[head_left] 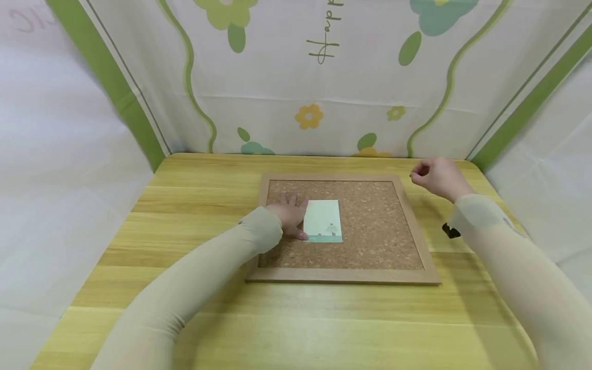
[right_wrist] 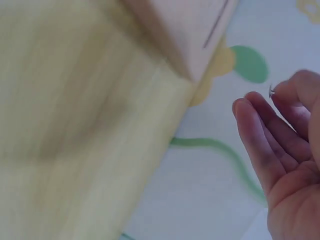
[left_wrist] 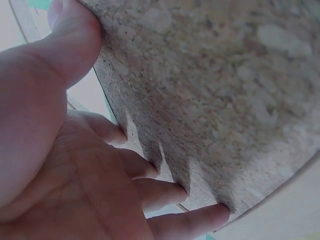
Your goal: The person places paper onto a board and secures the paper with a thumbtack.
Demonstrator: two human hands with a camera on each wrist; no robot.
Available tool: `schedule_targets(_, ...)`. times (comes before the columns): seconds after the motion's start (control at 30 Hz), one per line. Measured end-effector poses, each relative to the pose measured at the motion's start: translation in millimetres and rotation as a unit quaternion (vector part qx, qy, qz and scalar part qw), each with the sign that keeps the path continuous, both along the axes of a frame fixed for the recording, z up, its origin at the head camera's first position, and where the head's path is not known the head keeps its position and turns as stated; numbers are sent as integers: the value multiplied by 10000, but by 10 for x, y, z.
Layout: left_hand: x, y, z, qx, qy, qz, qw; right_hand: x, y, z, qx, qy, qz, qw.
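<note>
A pale green note card (head_left: pixel 322 218) with a small drawing near its lower edge lies on a wood-framed cork board (head_left: pixel 376 226). My left hand (head_left: pixel 289 216) rests spread over the card's left edge, its thumb at the lower left corner. In the left wrist view, the fingertips (left_wrist: pixel 220 212) touch the cork (left_wrist: pixel 225 100). Beyond the board's upper right corner, my right hand (head_left: pixel 437 177) is raised and pinches a tiny thumbtack (right_wrist: pixel 271 91) between thumb and index finger. The other fingers (right_wrist: pixel 252 135) of that hand extend loosely.
The board lies on a wooden table (head_left: pixel 194 180). Behind it hangs a white cloth (head_left: pixel 277 77) with printed flowers and green vines, and more white cloth stands at both sides. A small black piece (head_left: pixel 450 230) shows beside the right sleeve.
</note>
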State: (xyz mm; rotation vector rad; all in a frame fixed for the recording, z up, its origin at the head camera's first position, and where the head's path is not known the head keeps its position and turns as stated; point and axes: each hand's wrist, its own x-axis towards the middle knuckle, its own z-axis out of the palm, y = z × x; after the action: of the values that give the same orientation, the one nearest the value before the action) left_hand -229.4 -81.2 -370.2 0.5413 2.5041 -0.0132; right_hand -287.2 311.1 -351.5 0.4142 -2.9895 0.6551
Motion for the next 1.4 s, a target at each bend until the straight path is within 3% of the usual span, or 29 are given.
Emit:
schedule_targets(0.17, 36, -4, 34, 127, -12, 28, 9999, 161, -181, 94, -210, 161, 172, 9995)
schedule_targets(0.33, 38, -3, 34, 121, -34, -1, 9999, 328, -363, 78, -817, -35, 289, 9962)
schedule_targets(0.6, 49, -18, 49, 194, -28, 28, 9998, 530, -704, -24, -1639, -265, 1078, 9802)
schedule_targets(0.8, 63, -28, 62, 182, 12, -27, 9998, 689, -946, -24, -2195, -815, 1336, 9630)
schedule_targets(1.07, 58, -30, 36, 191, -17, 4, 9998, 855, -1195, -38, -3114, -1706, 1463, 9233)
schedule_targets(1.27, 47, -25, 31, 169, 9, 43, 9998, 939, -1372, -72, -3462, -1895, 1563, 9054)
schedule_targets(1.4, 51, -18, 54, 168, -18, 61, 9998, 968, -1469, -116, -3508, -1933, 1709, 9002)
